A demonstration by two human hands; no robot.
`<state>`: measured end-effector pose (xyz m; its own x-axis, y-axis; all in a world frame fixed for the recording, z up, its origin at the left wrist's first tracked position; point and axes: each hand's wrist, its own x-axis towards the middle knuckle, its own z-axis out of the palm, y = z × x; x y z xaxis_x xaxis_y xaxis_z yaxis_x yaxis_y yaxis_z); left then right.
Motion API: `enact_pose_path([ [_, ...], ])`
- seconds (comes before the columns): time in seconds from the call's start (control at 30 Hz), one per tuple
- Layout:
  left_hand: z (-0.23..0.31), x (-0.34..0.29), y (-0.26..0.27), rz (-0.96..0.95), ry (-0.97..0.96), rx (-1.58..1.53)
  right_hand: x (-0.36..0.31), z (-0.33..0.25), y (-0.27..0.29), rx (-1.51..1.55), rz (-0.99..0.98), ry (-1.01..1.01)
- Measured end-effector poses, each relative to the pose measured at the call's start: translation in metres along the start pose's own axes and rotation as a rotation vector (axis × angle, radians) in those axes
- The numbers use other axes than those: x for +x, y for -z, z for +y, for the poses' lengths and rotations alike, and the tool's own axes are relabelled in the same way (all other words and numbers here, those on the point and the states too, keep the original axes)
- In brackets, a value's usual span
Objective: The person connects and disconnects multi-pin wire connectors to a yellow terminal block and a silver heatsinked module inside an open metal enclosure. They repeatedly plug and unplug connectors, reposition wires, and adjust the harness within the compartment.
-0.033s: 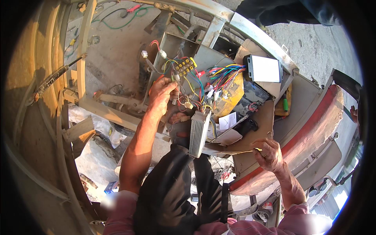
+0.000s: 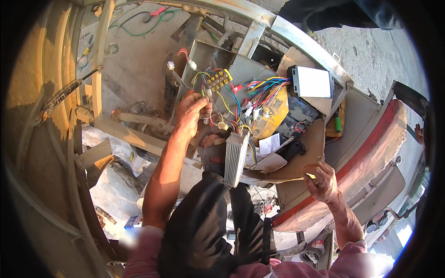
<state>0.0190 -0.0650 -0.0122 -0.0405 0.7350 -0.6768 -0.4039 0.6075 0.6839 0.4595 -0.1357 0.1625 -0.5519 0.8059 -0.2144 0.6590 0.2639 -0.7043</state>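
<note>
My left hand (image 2: 191,113) is closed in a pinch on a thin wire, beside the loose bundle with white connectors. Just past its fingertips sits a fuse block (image 2: 218,80), yellow and black, with wires running from it. A finned metal controller box (image 2: 235,157) stands near my knees, its wires coming out at the top. My right hand (image 2: 322,181) is by the near edge of a brown cardboard sheet (image 2: 317,143). Its fingers are bent around a small yellow bit, too small to name.
A flat box with a white top (image 2: 313,82) lies at the back right, feeding a bundle of coloured wires (image 2: 271,89). White paper (image 2: 269,143) and a black cylinder (image 2: 293,149) lie on the cardboard. Metal frame bars (image 2: 127,133) run left. Another person's dark clothing (image 2: 343,14) shows at top.
My right hand has shifted slightly to the right, and its fingers have loosened a little, away from the cardboard's edge. My left hand stays at the wires.
</note>
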Motion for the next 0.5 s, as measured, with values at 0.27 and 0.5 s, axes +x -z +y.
enact_pose_path([
  [0.27, -0.017, 0.002, 0.014, 0.020, -0.140, -0.202, -0.051, 0.052, 0.059, -0.353, 0.104, -0.200],
  [0.5, -0.025, -0.016, 0.015, 0.215, -0.108, -0.164, -0.058, 0.070, 0.054, -0.486, 0.015, -0.075],
])
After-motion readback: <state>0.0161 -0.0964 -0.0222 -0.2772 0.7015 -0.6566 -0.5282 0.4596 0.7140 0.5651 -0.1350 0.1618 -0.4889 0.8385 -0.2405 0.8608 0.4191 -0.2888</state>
